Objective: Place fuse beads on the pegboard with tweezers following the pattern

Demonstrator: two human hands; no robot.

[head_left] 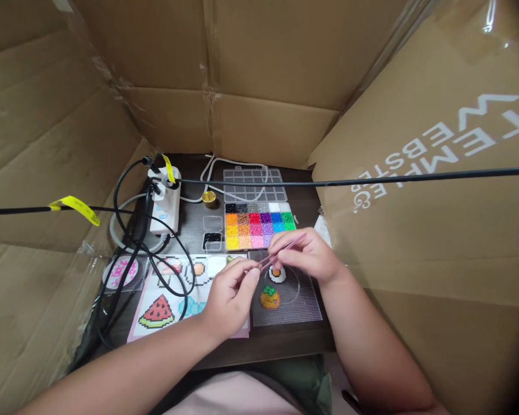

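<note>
Bare forearms (155, 357) are spanning the surface (194, 214); the right hand (311, 256), grip narrow, is holding pink tweezers (293, 242), the left hand (233, 294) pinching their tips, apparently for steadiness.

Large white capital letters (441, 134) are spelling "TEMPLE & WEBSTER" on a cardboard panel (419, 248) to the right of the bead box (236, 249); the words are standing upside down and slanting, with WEBSTER appearing above TEMPLE. To the left of the bead box, one yellow tag (75, 208) is wrapping a black cable (21, 211) and bearing dark print too small to read. Nearer the bead box, a second yellow tag (168, 168) is sitting, also unreadable. Left of the bead box and closer to the person, a round white disc (112, 276) is showing pink marks resembling lettering, too unclear to make out.
</note>
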